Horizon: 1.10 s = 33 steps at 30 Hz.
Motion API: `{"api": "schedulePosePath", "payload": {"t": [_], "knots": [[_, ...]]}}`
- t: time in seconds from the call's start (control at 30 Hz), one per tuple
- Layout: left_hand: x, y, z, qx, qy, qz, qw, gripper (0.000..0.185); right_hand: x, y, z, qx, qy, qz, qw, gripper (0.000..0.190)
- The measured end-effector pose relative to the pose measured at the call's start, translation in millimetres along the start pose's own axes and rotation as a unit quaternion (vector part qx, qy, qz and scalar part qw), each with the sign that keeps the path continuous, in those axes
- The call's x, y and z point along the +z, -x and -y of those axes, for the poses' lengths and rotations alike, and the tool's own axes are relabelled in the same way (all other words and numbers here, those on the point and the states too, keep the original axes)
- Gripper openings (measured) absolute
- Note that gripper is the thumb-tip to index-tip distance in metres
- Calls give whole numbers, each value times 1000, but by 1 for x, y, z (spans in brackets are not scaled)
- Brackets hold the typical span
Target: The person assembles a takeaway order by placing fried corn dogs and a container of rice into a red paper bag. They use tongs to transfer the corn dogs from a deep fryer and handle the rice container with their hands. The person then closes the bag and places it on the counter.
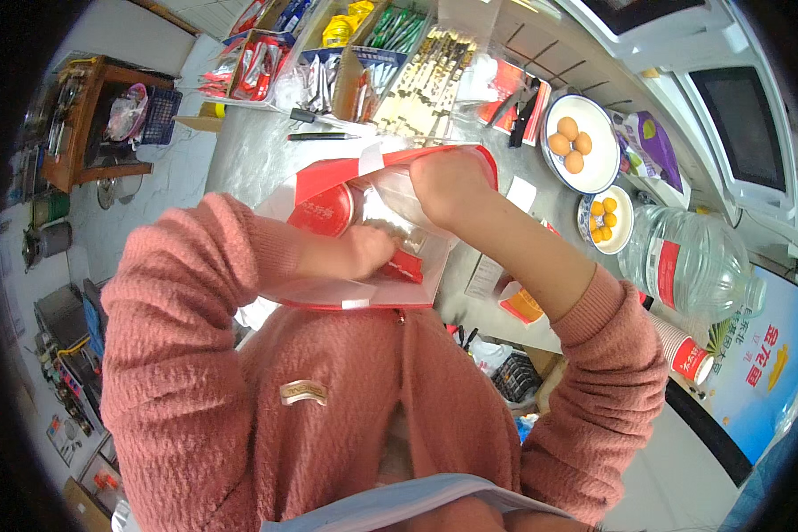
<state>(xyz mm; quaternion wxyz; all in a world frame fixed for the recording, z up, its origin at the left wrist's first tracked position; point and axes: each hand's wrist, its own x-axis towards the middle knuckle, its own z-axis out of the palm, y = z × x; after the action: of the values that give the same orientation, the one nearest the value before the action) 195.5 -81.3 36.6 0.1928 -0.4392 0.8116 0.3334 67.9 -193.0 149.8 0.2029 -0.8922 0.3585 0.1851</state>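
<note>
A red-and-white bag (pixel 329 169) stands with its mouth open on the metal counter, close against the body. My left hand (pixel 366 253) reaches inside it, beside a round red lid (pixel 326 211) and near a small red packet (pixel 404 267); its fingertips are blurred, so any hold cannot be told. At the bag's far right rim, my right hand (pixel 449 183) bends down over the edge with its fingers hidden inside. Clear plastic shows between the two hands.
Boxes of sachets (pixel 319 80), wrapped chopsticks (pixel 425 83) and markers (pixel 319 135) lie beyond the bag. To the right are scissors (pixel 515 103), a bowl of eggs (pixel 584 174), a bowl of yolk-coloured balls (pixel 628 226), a large water bottle (pixel 698 259) and stacked paper cups (pixel 678 346).
</note>
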Motion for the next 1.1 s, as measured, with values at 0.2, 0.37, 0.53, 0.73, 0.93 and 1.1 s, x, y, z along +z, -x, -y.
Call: {"api": "schedulePosePath", "payload": {"t": [0.2,0.37,0.53,0.73,0.93,1.1], "knots": [[-70,34,-16,-3,-11,73,997,22,-2,-16,3,-37,108,33,993,11],[-126,63,17,61,134,58,987,32,-23,-18,-10,-75,19,145,986,10],[-149,96,50,104,420,-43,900,38,-39,-18,-14,-67,-110,175,976,16],[-161,122,53,13,704,-73,706,37,-18,-35,0,-54,-67,144,986,41],[-156,161,72,64,832,-145,531,51,18,-43,14,-55,-93,89,990,37],[-120,199,101,52,857,-234,456,63,39,-37,47,-64,-96,111,987,33]]}}
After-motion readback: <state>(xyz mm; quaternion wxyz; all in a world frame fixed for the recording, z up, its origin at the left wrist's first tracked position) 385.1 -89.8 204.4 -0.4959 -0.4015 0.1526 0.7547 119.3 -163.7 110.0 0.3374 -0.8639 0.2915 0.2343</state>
